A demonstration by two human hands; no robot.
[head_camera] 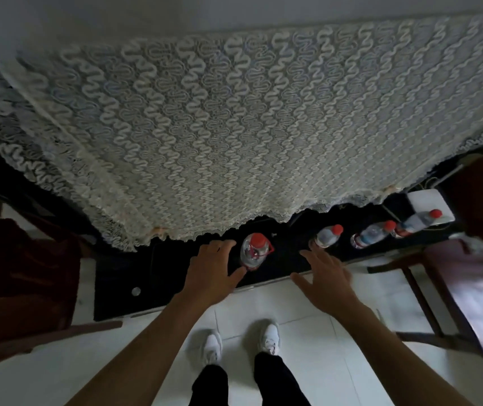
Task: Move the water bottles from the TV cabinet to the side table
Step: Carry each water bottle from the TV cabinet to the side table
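You have one wide-angle head view, looking steeply down and forward from standing height: your shoes (241, 341) sit at 6 o'clock, the TV cabinet (146, 273) crosses mid-frame close below, the lace cloth (234, 127) fills 12 o'clock.

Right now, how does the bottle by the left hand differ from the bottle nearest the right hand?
The bottle by the left hand is wider and has a red handle ring; the bottle nearest the right hand is slimmer, with none. The left hand brackets the first; the right hand's fingertips only near the second. Both are clear, red-capped and upright on the black cabinet.
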